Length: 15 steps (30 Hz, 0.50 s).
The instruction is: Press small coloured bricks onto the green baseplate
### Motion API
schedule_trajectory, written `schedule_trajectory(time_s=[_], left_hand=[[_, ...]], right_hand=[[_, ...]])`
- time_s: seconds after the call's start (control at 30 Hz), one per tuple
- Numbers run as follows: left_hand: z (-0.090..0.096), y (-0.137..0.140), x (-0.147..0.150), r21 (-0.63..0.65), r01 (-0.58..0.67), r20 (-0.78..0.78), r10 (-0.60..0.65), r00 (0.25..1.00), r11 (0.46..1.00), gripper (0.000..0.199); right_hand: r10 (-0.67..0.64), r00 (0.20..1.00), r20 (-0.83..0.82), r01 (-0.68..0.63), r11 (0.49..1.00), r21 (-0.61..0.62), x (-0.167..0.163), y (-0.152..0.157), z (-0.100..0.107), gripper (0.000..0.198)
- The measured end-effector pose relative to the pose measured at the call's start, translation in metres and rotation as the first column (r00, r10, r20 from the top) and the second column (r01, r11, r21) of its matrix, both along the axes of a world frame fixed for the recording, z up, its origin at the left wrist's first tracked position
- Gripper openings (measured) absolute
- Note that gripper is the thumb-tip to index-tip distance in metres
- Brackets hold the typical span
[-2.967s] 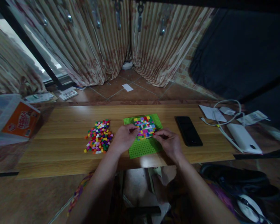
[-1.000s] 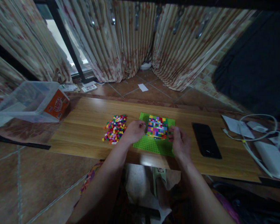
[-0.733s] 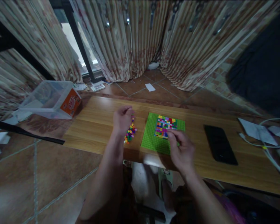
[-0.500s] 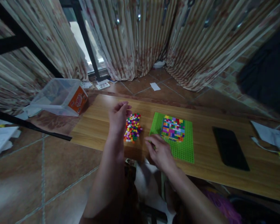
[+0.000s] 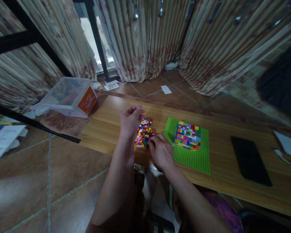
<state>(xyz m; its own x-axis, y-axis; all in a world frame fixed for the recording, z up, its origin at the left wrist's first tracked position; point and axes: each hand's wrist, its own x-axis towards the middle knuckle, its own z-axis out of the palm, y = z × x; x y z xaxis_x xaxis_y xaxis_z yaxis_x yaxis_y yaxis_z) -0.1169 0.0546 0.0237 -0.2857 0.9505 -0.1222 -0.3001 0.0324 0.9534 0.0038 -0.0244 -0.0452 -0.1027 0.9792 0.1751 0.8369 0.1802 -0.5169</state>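
Observation:
A loose pile of small coloured toy bricks (image 5: pixel 143 134) lies on the wooden table. My left hand (image 5: pixel 131 120) hovers over the pile's far left side, fingers curled and fingertips together; whatever they may hold is hidden. At the pile's near right edge, my right hand (image 5: pixel 162 151) pinches a small purple-pink brick between thumb and forefinger. Just right of that hand lies a green studded baseplate (image 5: pixel 192 161). On it stands a rectangular block built of many-coloured bricks (image 5: pixel 188 135), its sides stacked in layers.
A dark tablet-like slab (image 5: pixel 251 160) lies on the table (image 5: pixel 220 152) to the right, with white paper (image 5: pixel 287 144) and a cable beyond. A clear plastic box (image 5: pixel 68 97) with an orange label sits on the floor at left. A black bar (image 5: pixel 36 121) crosses the left side.
My right hand has moved left from beside the baseplate to the edge of the brick pile. My left hand stays over the pile. The whole view has shifted slightly.

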Motion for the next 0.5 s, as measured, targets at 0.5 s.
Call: schedule_trajectory(time_s=[0.5], left_hand=[[-0.005, -0.006, 0.022, -0.035, 0.131, -0.16, -0.135, 0.978, 0.991, 0.015]], right_hand=[[-0.27, 0.778, -0.567, 0.282, 0.957, -0.07, 0.082, -0.034, 0.034, 0.021]])
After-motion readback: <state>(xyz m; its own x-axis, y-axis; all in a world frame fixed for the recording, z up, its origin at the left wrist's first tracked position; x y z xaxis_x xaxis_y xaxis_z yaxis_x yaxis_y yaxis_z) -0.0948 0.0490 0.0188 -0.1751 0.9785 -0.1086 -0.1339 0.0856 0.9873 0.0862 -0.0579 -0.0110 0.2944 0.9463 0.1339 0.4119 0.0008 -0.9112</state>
